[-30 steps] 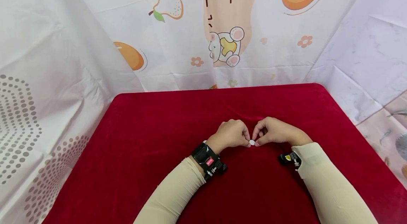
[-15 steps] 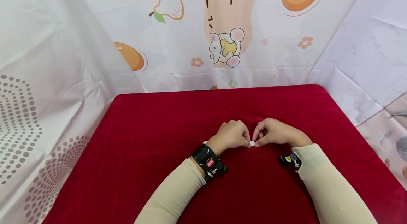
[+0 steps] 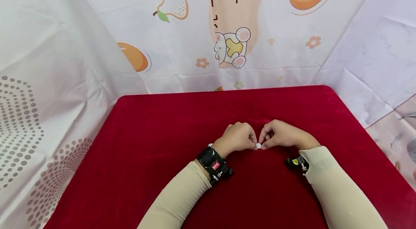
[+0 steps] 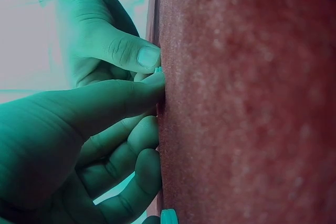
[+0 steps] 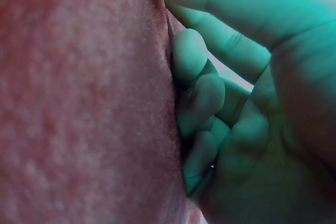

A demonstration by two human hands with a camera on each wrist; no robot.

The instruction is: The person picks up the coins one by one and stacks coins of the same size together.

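A small white round disc lies low on the red cloth between both hands; in the left wrist view just a thin edge of the disc shows between the two thumbs. My left hand pinches its left side with thumb and index finger, the other fingers curled in. From the right, my right hand pinches the opposite side with thumb and index fingertips. In the right wrist view the curled fingers rest at the cloth and the disc is hidden. Another white round piece is partly hidden behind my left wrist.
A red velvety cloth covers the table. Behind it hangs a white curtain printed with fruit and a cartoon animal, and more pale curtains enclose both sides. Black camera mounts sit on the wrists, beside beige sleeves.
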